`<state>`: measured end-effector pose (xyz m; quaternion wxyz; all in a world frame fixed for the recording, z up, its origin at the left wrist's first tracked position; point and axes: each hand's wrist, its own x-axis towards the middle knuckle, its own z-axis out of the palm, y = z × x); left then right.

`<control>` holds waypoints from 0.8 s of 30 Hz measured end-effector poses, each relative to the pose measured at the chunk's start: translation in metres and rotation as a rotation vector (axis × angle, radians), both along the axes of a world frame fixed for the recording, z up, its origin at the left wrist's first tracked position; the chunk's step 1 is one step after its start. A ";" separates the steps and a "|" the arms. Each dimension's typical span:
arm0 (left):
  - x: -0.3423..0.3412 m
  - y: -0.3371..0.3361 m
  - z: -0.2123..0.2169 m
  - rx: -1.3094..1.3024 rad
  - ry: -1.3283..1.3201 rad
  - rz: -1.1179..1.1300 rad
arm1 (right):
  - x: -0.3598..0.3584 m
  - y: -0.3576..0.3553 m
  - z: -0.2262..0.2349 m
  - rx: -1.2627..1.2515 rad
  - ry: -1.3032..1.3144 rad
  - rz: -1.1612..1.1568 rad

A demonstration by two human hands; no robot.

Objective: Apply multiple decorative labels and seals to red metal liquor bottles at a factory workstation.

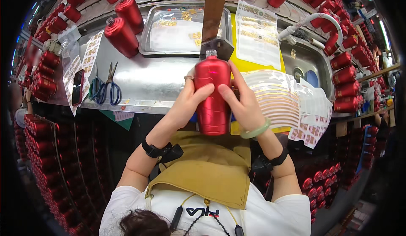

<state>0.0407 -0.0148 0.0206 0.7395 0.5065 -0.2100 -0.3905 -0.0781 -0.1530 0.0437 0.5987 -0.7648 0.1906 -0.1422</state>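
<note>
A glossy red bottle (213,104) with a clear glass neck is held upright in the picture between both my hands, its neck pointing away from me. My left hand (190,97) wraps its left side, the thumb laid on the front. On the other side my right hand (243,102) grips it the same way, thumb on the front, a pale green bangle at the wrist. Just beyond the neck stands a wooden post (215,11) with a dark metal block (220,47). To the right of my right hand lie curved strip sheets (272,98) on a yellow surface.
A metal tray (148,49) holds water and gold decals. Two red bottles (122,39) stand left of it. Scissors (111,88) and a phone (78,87) lie further left by decal sheets. At right is a sink (315,62) with a white faucet (311,22). Bottle racks (46,164) flank me.
</note>
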 end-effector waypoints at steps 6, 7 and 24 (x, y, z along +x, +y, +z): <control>0.016 -0.024 -0.006 0.192 -0.158 -0.080 | 0.008 -0.029 -0.041 0.181 -0.050 -0.028; 0.021 -0.027 -0.012 0.216 -0.195 -0.068 | 0.012 -0.033 -0.041 0.179 -0.049 -0.027; 0.018 -0.021 -0.004 0.328 -0.488 -0.029 | 0.256 -0.239 -0.088 -0.762 0.804 -0.100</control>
